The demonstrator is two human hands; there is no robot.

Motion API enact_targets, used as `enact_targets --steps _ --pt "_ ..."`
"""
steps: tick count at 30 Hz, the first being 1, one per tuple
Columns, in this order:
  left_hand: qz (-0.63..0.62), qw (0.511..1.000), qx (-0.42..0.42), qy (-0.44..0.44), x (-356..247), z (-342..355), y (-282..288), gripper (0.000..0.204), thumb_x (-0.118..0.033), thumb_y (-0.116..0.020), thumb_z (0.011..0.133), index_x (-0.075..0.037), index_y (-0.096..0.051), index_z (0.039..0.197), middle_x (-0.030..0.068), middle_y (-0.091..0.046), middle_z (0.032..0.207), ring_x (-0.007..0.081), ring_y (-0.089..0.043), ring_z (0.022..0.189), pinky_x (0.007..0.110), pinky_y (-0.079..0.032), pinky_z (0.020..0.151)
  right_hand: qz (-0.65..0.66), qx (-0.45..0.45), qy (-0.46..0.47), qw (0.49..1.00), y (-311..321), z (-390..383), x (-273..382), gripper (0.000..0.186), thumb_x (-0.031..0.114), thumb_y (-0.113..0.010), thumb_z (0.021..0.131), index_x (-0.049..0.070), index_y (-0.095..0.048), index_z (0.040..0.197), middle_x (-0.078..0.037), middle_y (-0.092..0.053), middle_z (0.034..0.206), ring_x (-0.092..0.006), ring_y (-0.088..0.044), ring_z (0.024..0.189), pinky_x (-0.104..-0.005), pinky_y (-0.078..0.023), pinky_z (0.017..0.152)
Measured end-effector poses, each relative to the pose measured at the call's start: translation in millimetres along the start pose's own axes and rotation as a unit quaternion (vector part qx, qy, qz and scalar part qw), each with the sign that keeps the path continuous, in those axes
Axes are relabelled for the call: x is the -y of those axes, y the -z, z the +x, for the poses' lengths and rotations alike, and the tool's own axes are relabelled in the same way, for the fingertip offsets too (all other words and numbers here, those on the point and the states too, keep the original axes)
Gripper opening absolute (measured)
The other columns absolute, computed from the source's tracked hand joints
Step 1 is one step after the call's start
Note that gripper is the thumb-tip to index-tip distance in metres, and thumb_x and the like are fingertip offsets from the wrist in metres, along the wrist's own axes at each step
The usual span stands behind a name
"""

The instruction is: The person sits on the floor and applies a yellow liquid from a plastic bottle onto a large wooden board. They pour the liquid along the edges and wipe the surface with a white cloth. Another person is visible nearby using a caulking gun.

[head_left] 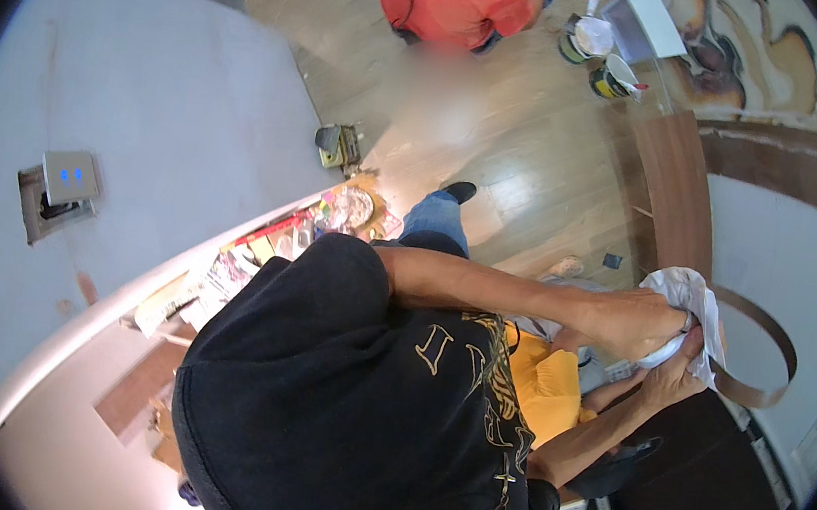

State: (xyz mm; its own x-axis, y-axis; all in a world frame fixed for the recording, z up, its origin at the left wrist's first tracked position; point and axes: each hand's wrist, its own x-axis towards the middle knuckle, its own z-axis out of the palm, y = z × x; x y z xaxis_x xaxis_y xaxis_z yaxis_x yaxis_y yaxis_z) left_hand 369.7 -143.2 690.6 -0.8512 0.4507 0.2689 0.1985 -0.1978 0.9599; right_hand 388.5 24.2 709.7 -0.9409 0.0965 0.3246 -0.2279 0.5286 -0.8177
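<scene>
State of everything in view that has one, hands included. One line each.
Left hand: closed on the white sheet.
Right hand: closed on the same sheet.
White sheet: crumpled, held in both hands.
Brown strip: bent into a curve beside the sheet.
Switch panel: two blue lights on, set off its wall opening, which is partly exposed.
Bucket with red-tipped item: open, upright.

The left hand (pixel 635 324) and right hand (pixel 671 379) hold a crumpled white sheet (pixel 681 284) beside a curled brown strip (pixel 784 359); buckets (pixel 606 82) stand on the floor (pixel 538 159) near a red-shirted person (pixel 455 1).
</scene>
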Motion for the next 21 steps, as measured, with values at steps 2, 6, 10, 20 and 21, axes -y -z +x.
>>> enact_targets --steps 2,6,10,20,21 --pt "0.003 0.999 -0.038 0.010 7 -2 18 0.018 -0.012 -0.054 0.091 0.005 -0.057 0.095 0.0255 -0.064 0.075 0.0398 -0.066 0.070 0.046 -0.049 0.061 -0.053 0.013 0.014 0.998 -18 22 -2 0.038 0.027 -0.062 0.099 -0.009 -0.066 0.112 -0.012 -0.069 0.102 -0.0165 -0.063 0.089 -0.0332 -0.052 0.079" --pt "-0.075 0.995 -0.003 0.069 6 -22 40 0.019 -0.019 -0.051 0.098 -0.001 -0.054 0.102 0.0207 -0.063 0.072 0.0351 -0.065 0.067 0.044 -0.048 0.061 -0.152 0.019 -0.028 0.988 -5 64 -13 0.025 0.015 -0.060 0.100 -0.009 -0.068 0.102 -0.008 -0.068 0.082 -0.0141 -0.057 0.071 -0.0331 -0.048 0.063" --pt "-0.073 0.995 -0.062 0.031 33 -30 38 0.022 -0.027 -0.047 0.103 -0.005 -0.052 0.105 0.0106 -0.054 0.062 0.0276 -0.058 0.059 0.041 -0.046 0.060 -0.234 0.068 0.176 0.954 -19 109 -31 0.029 0.018 -0.056 0.101 -0.004 -0.063 0.118 -0.013 -0.069 0.106 -0.0236 -0.064 0.096 -0.0364 -0.050 0.087" --pt "-0.165 0.972 0.103 0.135 -34 -31 87 0.027 -0.024 -0.035 0.108 -0.001 -0.049 0.105 -0.0019 -0.047 0.061 0.0102 -0.046 0.060 0.030 -0.043 0.061 -0.363 -0.096 0.398 0.837 81 255 -71 0.032 0.001 -0.054 0.095 -0.003 -0.061 0.125 -0.018 -0.068 0.117 -0.0279 -0.069 0.098 -0.0355 -0.055 0.082" --pt "-0.167 0.974 0.102 0.117 -26 -34 82 0.028 -0.025 -0.035 0.108 -0.002 -0.050 0.104 -0.0027 -0.045 0.063 0.0101 -0.045 0.060 0.029 -0.041 0.062 -0.315 -0.102 0.353 0.875 96 260 -65 0.033 0.002 -0.057 0.093 -0.001 -0.062 0.126 -0.016 -0.068 0.119 -0.0288 -0.069 0.100 -0.0363 -0.056 0.083"
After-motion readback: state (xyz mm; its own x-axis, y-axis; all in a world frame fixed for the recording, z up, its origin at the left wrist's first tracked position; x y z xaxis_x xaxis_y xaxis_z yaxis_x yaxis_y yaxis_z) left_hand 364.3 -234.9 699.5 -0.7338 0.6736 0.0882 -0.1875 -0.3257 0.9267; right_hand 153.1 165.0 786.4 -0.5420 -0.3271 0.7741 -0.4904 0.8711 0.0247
